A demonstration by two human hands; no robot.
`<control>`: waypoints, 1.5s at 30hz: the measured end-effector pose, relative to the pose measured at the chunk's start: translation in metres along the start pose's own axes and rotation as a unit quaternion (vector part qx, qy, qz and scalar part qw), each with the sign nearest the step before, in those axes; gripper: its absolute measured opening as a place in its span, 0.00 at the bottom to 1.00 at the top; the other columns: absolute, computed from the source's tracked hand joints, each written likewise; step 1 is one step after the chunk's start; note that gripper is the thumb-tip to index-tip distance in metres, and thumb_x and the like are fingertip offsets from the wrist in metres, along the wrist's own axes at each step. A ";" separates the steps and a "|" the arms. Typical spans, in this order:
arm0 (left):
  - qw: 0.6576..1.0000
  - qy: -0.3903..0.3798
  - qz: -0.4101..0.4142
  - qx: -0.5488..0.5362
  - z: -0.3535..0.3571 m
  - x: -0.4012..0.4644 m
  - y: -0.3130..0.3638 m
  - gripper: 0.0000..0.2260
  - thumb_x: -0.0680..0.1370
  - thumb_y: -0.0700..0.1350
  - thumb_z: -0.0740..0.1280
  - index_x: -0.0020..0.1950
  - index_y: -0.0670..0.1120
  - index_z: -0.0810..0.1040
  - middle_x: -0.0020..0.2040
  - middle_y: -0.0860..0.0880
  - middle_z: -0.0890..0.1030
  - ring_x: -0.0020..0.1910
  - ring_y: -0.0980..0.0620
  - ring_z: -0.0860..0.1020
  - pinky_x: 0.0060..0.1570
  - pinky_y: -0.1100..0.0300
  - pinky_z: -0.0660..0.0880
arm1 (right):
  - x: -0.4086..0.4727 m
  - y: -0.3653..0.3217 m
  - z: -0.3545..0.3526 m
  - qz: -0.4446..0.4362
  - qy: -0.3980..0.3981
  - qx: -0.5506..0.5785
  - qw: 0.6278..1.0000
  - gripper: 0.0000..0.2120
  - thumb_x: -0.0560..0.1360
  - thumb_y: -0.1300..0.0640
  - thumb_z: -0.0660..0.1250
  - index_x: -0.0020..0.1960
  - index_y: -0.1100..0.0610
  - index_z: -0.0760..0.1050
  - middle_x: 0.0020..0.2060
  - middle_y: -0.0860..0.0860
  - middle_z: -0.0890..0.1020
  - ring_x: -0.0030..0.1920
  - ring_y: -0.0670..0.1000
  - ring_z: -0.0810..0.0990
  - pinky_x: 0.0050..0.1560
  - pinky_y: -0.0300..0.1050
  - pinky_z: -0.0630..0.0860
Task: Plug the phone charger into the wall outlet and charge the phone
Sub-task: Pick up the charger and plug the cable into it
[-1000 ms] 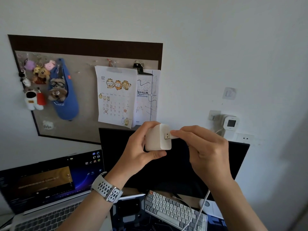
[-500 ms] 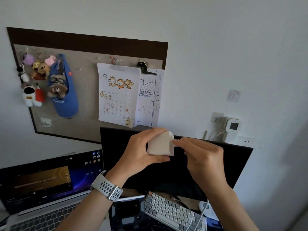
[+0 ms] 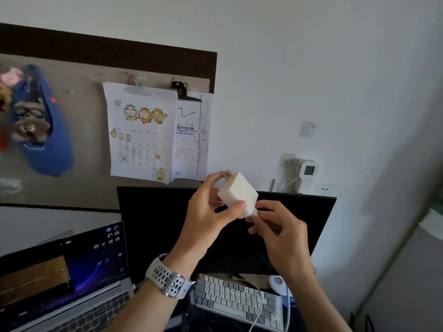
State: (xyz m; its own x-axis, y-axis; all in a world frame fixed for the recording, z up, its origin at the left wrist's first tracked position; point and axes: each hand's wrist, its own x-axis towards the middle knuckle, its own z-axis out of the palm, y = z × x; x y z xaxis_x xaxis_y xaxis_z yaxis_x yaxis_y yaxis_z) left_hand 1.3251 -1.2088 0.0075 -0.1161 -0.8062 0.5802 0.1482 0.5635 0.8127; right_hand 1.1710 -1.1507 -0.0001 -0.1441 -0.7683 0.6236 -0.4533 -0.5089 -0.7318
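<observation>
White painted wall fills the background, with a brown-framed pin board (image 3: 79, 130) on its left part and a dark monitor (image 3: 153, 226) standing below it. In front of the monitor, the left hand (image 3: 206, 219) holds the charger (image 3: 237, 194), a smooth white plastic cube with slightly rounded edges, tilted so one corner points up. The thumb presses on the lower front face and the other fingers (image 3: 215, 179) curl around the far side, so the block is clamped between them. What look like metal prongs show only faintly at its upper edge, near the fingertips.

The right hand (image 3: 280, 236) is just beside it, lower and to the right. Its thumb and first fingers are pinched together on the small white plug of the cable (image 3: 257, 315) at the bottom corner of the charger; whether the plug is fully seated I cannot tell. The thin white cable hangs down over the grey and white keyboard (image 3: 230, 298) on the worktop.

On the wall to the right, a white outlet (image 3: 324, 189) is free, well apart from the charger. A grey perforated watch band (image 3: 167, 276) wraps the left wrist.
</observation>
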 end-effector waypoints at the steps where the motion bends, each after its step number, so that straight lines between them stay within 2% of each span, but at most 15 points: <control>1: 1.000 -0.017 -0.003 -0.003 0.002 -0.001 -0.002 0.22 0.66 0.48 0.73 0.59 0.60 0.77 0.50 0.53 0.83 0.51 0.51 0.82 0.52 0.47 0.80 | -0.002 0.001 -0.001 0.008 0.002 0.011 1.000 0.15 0.74 0.64 0.70 0.50 0.44 0.78 0.39 0.44 0.87 0.37 0.48 0.86 0.42 0.38 0.81; 5: 0.997 -0.066 0.015 0.031 0.006 -0.010 -0.005 0.25 0.66 0.49 0.66 0.61 0.67 0.75 0.55 0.57 0.76 0.58 0.48 0.76 0.55 0.51 0.79 | -0.011 0.007 0.000 0.028 -0.023 0.042 0.998 0.16 0.74 0.67 0.71 0.50 0.46 0.78 0.39 0.50 0.87 0.43 0.50 0.86 0.47 0.42 0.81; 9: 0.985 -0.129 0.091 0.066 0.009 -0.018 -0.008 0.23 0.71 0.55 0.70 0.64 0.71 0.72 0.53 0.71 0.71 0.61 0.49 0.71 0.63 0.53 0.74 | -0.019 0.015 -0.004 0.022 0.002 0.013 1.000 0.14 0.73 0.67 0.71 0.48 0.48 0.81 0.40 0.49 0.86 0.43 0.49 0.85 0.45 0.45 0.81; 11: 0.981 -0.162 0.099 0.050 0.015 -0.020 -0.007 0.24 0.71 0.54 0.71 0.66 0.69 0.72 0.53 0.69 0.71 0.62 0.47 0.70 0.64 0.48 0.73 | -0.021 0.018 -0.011 0.011 0.020 -0.009 1.000 0.15 0.73 0.67 0.71 0.49 0.47 0.81 0.40 0.48 0.85 0.43 0.49 0.85 0.43 0.46 0.81; 14: 0.978 -0.186 0.090 0.022 0.026 -0.022 -0.007 0.21 0.71 0.51 0.71 0.64 0.58 0.77 0.55 0.60 0.76 0.64 0.46 0.69 0.61 0.42 0.74 | -0.020 0.025 -0.023 0.002 0.034 -0.027 0.999 0.18 0.73 0.68 0.70 0.50 0.45 0.81 0.42 0.46 0.85 0.44 0.48 0.85 0.43 0.47 0.82; 17: 0.977 -0.193 0.092 -0.009 0.034 -0.019 -0.011 0.17 0.71 0.49 0.72 0.59 0.51 0.79 0.55 0.54 0.78 0.62 0.47 0.70 0.58 0.44 0.76 | -0.019 0.030 -0.033 -0.010 0.040 -0.027 0.999 0.17 0.73 0.68 0.70 0.51 0.46 0.82 0.42 0.44 0.86 0.45 0.47 0.85 0.43 0.44 0.81; 20: 0.968 -0.208 0.080 -0.115 0.046 -0.014 -0.016 0.16 0.71 0.47 0.75 0.57 0.48 0.80 0.56 0.41 0.80 0.60 0.44 0.76 0.55 0.50 0.77 | -0.017 0.035 -0.043 -0.031 0.053 -0.042 0.997 0.17 0.72 0.69 0.70 0.49 0.46 0.82 0.39 0.37 0.85 0.41 0.40 0.83 0.39 0.32 0.76; 23: 0.924 -0.175 -0.018 -0.340 0.067 -0.010 -0.022 0.20 0.66 0.47 0.80 0.53 0.43 0.80 0.52 0.38 0.81 0.53 0.40 0.79 0.50 0.51 0.78 | -0.016 0.039 -0.051 -0.103 0.076 -0.081 0.988 0.14 0.71 0.65 0.71 0.51 0.50 0.83 0.36 0.32 0.82 0.34 0.34 0.78 0.35 0.24 0.70; 27: 0.839 -0.149 -0.101 -0.514 0.098 -0.007 -0.029 0.17 0.75 0.48 0.71 0.58 0.41 0.73 0.50 0.40 0.77 0.45 0.46 0.77 0.45 0.55 0.74 | -0.014 0.047 -0.053 -0.208 0.102 -0.192 0.953 0.11 0.70 0.66 0.72 0.52 0.59 0.84 0.27 0.47 0.79 0.27 0.43 0.73 0.27 0.30 0.67; 30: 0.843 -0.089 -0.173 -0.502 0.116 -0.007 -0.037 0.14 0.79 0.53 0.59 0.54 0.44 0.75 0.48 0.42 0.75 0.41 0.48 0.76 0.44 0.53 0.72 | -0.008 0.063 -0.059 -0.252 0.108 -0.249 0.929 0.09 0.75 0.66 0.68 0.54 0.64 0.83 0.29 0.55 0.82 0.27 0.51 0.79 0.25 0.42 0.75; 33: 0.857 -0.046 -0.222 -0.462 0.136 -0.005 -0.040 0.28 0.65 0.65 0.74 0.50 0.44 0.75 0.39 0.45 0.77 0.38 0.49 0.77 0.42 0.54 0.74 | -0.002 0.078 -0.068 -0.259 0.098 -0.262 0.925 0.13 0.80 0.62 0.61 0.55 0.64 0.83 0.38 0.56 0.86 0.30 0.53 0.82 0.26 0.44 0.76; 35: 0.874 -0.008 -0.219 -0.434 0.147 -0.003 -0.043 0.38 0.56 0.62 0.81 0.56 0.46 0.69 0.39 0.45 0.73 0.37 0.49 0.74 0.39 0.55 0.74 | -0.002 0.086 -0.072 -0.254 0.088 -0.256 0.929 0.12 0.79 0.63 0.62 0.56 0.64 0.82 0.44 0.54 0.87 0.31 0.52 0.81 0.28 0.43 0.76; 37: 0.879 0.016 -0.195 -0.434 0.154 -0.002 -0.047 0.38 0.57 0.59 0.82 0.57 0.45 0.69 0.42 0.44 0.72 0.38 0.49 0.74 0.38 0.56 0.75 | -0.001 0.093 -0.078 -0.254 0.086 -0.251 0.930 0.11 0.77 0.66 0.65 0.56 0.63 0.83 0.45 0.54 0.86 0.30 0.51 0.79 0.29 0.43 0.75; 41: 0.872 -0.002 -0.151 -0.466 0.169 0.000 -0.051 0.31 0.64 0.56 0.79 0.60 0.43 0.76 0.48 0.43 0.78 0.46 0.48 0.78 0.46 0.51 0.75 | 0.004 0.107 -0.093 -0.252 0.080 -0.215 0.940 0.14 0.72 0.71 0.70 0.56 0.64 0.82 0.37 0.55 0.83 0.31 0.54 0.79 0.33 0.44 0.77; 45: 0.886 -0.002 -0.148 -0.439 0.183 0.003 -0.056 0.30 0.69 0.60 0.73 0.65 0.44 0.77 0.53 0.42 0.81 0.51 0.48 0.80 0.51 0.51 0.74 | 0.008 0.112 -0.106 -0.247 0.059 -0.171 0.952 0.16 0.74 0.67 0.70 0.61 0.62 0.78 0.34 0.53 0.80 0.30 0.50 0.75 0.46 0.28 0.69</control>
State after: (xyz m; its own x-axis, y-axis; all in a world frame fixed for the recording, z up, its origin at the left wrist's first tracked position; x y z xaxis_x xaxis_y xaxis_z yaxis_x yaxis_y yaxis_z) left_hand 1.1369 -1.2100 -0.0264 -0.2809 -0.8937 0.3500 0.8174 -0.0317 0.5752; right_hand 1.0257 -1.1727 -0.0479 0.0734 -0.4086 0.9098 -0.7478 -0.6261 -0.2209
